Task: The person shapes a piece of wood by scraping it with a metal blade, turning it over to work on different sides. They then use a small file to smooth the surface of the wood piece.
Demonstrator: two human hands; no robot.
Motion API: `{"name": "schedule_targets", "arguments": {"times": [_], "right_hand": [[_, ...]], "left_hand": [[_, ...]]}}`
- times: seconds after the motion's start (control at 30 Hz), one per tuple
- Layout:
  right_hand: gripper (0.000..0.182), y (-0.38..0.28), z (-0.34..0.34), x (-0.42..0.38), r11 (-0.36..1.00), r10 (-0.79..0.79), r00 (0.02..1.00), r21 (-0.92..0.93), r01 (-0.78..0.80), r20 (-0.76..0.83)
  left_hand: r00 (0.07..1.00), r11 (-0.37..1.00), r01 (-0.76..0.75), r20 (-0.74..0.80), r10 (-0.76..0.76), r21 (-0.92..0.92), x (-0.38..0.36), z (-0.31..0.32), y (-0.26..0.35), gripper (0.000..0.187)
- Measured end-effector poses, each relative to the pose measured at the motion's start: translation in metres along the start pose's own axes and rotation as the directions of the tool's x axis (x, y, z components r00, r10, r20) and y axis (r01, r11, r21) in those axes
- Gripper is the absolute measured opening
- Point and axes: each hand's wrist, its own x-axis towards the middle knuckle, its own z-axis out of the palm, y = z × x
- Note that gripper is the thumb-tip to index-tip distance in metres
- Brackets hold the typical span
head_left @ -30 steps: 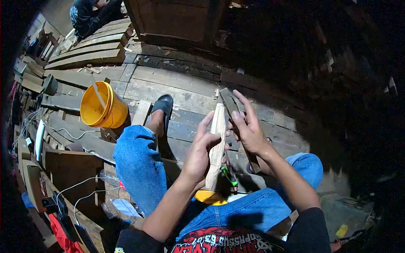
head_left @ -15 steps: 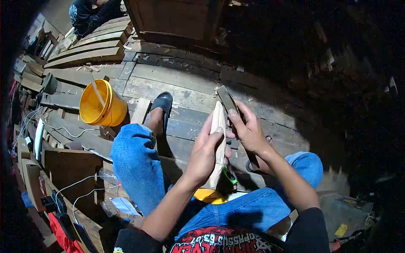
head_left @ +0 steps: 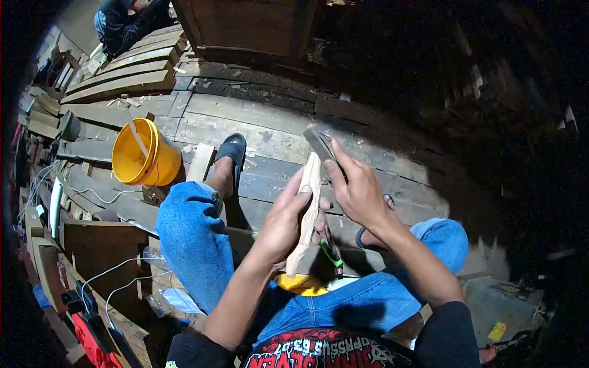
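Note:
A pale, roughly carved stick of wood (head_left: 311,193), faceted and tapered at its top end, is held in my left hand (head_left: 283,224), the thumb pressed along its face. My right hand (head_left: 362,193) is closed around a flat, dark grey bar (head_left: 320,144). The bar's squared end sticks out past my fingers, close beside the wood's tapered tip. A green and black object (head_left: 332,256) shows just below my left fingertips, over the dark gap between my legs. Something yellow (head_left: 302,284) shows under the stick's lower end.
A yellow bucket (head_left: 146,153) with a thin strip in it stands left of my foot. Long boards (head_left: 119,83) lie farther back, near another person (head_left: 126,24). White cables (head_left: 123,264) and wooden pieces crowd the left. Shavings dot the plank floor (head_left: 245,116).
The carved wood has tilted, its lower end swinging left. The right hand has turned, and the bar leans more to the left, its end nearer the wood's tip.

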Motion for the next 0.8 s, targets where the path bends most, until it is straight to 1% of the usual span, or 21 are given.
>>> {"name": "schedule_targets", "arguments": {"times": [0.03,0.07,0.13,0.17,0.2,0.23,0.27,0.37,0.4,0.47,0.5,0.53,0.6,0.67,0.7,0.73,0.77,0.8], "right_hand": [[0.05,0.002,0.001,-0.003,0.999,-0.046,0.999,0.0,0.046,-0.028],[0.05,0.004,0.001,-0.005,0.997,-0.07,0.997,-0.037,0.069,-0.029],[0.05,-0.004,-0.005,-0.008,0.996,-0.014,1.0,-0.088,0.016,0.018],[0.051,-0.005,-0.007,-0.008,0.993,0.016,0.999,-0.114,-0.012,0.036],[0.052,0.0,-0.002,-0.009,0.992,-0.037,0.999,-0.121,0.036,-0.009],[0.052,0.002,-0.002,-0.01,0.993,-0.027,1.0,-0.116,0.026,-0.011],[0.053,0.003,-0.002,-0.009,0.994,-0.021,1.0,-0.11,0.019,-0.012],[0.052,0.007,-0.001,-0.006,0.998,-0.042,0.998,-0.058,0.039,-0.044],[0.052,0.009,0.001,-0.005,0.998,-0.062,0.996,-0.029,0.06,-0.072],[0.051,0.011,0.0,-0.003,0.996,-0.082,0.989,0.023,0.085,-0.123],[0.051,0.007,-0.001,-0.003,0.995,-0.098,0.99,0.023,0.101,-0.103],[0.052,0.001,-0.003,-0.005,0.993,-0.114,0.99,0.025,0.117,-0.082],[0.052,-0.002,-0.003,-0.01,0.989,-0.145,0.989,0.023,0.145,-0.025],[0.051,-0.001,-0.005,-0.008,0.98,-0.188,0.982,0.063,0.186,0.024],[0.051,0.001,-0.008,-0.007,0.976,-0.204,0.978,0.081,0.2,0.043],[0.051,0.003,-0.011,-0.005,0.982,-0.186,0.979,0.057,0.182,0.081],[0.052,0.005,-0.013,-0.003,0.987,-0.155,0.985,0.049,0.152,0.072],[0.052,0.006,-0.014,-0.001,0.991,-0.128,0.99,0.04,0.125,0.064]], "left_hand": [[1.0,0.999,0.031,0.006,-0.031,-0.014,0.0,-0.003,0.001,0.056],[0.999,0.996,0.047,0.021,-0.045,-0.079,0.0,-0.004,-0.001,0.055],[0.996,0.975,0.086,0.053,-0.076,-0.207,0.001,-0.003,-0.004,0.053],[0.995,0.977,0.099,0.023,-0.097,-0.189,0.001,0.001,-0.004,0.051],[0.995,0.981,0.096,0.027,-0.093,-0.17,0.002,0.001,-0.006,0.051],[0.995,0.985,0.094,0.033,-0.09,-0.147,0.003,0.0,-0.008,0.05],[0.995,0.983,0.095,-0.001,-0.096,-0.156,0.004,0.003,-0.007,0.049],[0.999,0.991,0.047,0.031,-0.044,-0.121,0.01,0.003,-0.008,0.049],[0.999,0.99,0.032,-0.018,-0.035,-0.134,0.011,0.006,-0.01,0.042],[0.999,0.998,0.014,-0.047,-0.018,-0.065,0.014,0.002,-0.012,0.036],[0.998,1.0,0.008,-0.063,-0.01,-0.03,0.017,0.0,-0.013,0.036],[0.99,1.0,-0.003,-0.14,0.002,-0.006,0.022,-0.001,-0.011,0.037],[0.989,1.0,0.009,-0.148,-0.009,0.001,0.018,0.002,-0.006,0.039],[0.986,0.999,0.034,-0.16,-0.035,-0.015,0.017,0.002,-0.004,0.044],[0.991,0.999,0.035,-0.13,-0.032,0.02,0.017,0.001,-0.004,0.044],[0.995,0.998,0.039,-0.098,-0.033,0.055,0.016,0.0,-0.004,0.045],[0.997,0.995,0.042,-0.067,-0.037,0.088,0.014,-0.001,-0.004,0.045],[0.997,0.995,0.064,-0.045,-0.061,0.076,0.014,0.0,-0.004,0.045]]}}
